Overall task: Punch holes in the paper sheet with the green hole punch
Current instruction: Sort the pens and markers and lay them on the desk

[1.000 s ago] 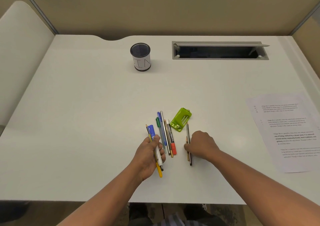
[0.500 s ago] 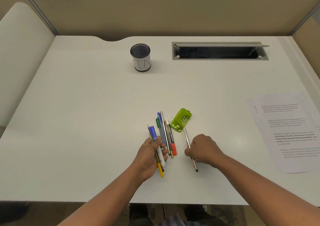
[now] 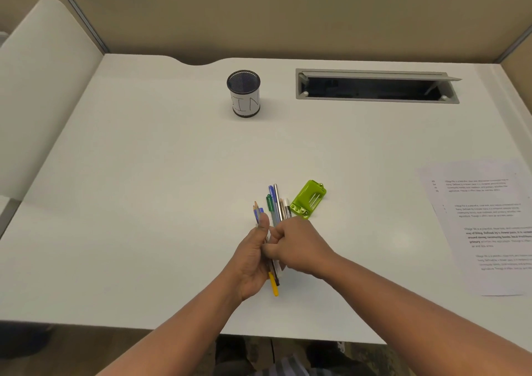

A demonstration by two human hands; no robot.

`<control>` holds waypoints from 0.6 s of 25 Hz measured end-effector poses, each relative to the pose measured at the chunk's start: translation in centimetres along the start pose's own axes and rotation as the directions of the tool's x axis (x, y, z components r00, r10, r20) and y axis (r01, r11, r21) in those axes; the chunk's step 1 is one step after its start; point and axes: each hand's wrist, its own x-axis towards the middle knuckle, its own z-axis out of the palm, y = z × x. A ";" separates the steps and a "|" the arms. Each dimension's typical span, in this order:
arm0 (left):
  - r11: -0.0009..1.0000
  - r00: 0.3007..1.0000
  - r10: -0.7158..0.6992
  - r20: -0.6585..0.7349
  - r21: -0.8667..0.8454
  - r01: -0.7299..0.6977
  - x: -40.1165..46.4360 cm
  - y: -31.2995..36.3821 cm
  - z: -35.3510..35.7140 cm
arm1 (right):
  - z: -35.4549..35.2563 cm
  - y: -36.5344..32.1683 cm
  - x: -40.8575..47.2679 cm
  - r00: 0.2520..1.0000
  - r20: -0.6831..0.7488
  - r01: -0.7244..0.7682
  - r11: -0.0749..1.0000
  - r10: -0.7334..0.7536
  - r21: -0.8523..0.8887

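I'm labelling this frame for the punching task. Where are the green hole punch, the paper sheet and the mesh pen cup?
green hole punch (image 3: 308, 199), head view, middle of its top.
paper sheet (image 3: 489, 231), head view, printed middle.
mesh pen cup (image 3: 245, 103), head view, white label.

A single wide-angle camera, worn on the person's head, looks forward and steeply down onto the flat white desk (image 3: 144, 203) from above its near edge, close enough that both bare forearms enter from the bottom of the frame. It faces the beige partition wall (image 3: 288, 15) at the far side, where the black mesh pen cup with a white label (image 3: 243, 93) and the grey rectangular cable slot (image 3: 377, 86) stand. The printed white paper sheet (image 3: 489, 226) is cut off at the right edge, and no second view shares the scene.
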 end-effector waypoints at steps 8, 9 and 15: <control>0.999 0.982 0.040 -0.185 -0.008 -0.042 0.4 0.5 -2.0 | -0.1 4.1 2.2 0.957 -0.269 -0.178 0.950 0.108 -0.255; 0.999 0.979 0.043 -0.199 -0.013 -0.046 0.5 0.5 -2.2 | 0.0 4.4 2.5 0.956 -0.270 -0.189 0.945 0.115 -0.267; 0.998 0.961 0.059 -0.270 0.003 -0.061 0.7 0.5 -3.3 | 1.5 4.1 4.3 0.951 -0.300 -0.185 0.919 0.077 -0.348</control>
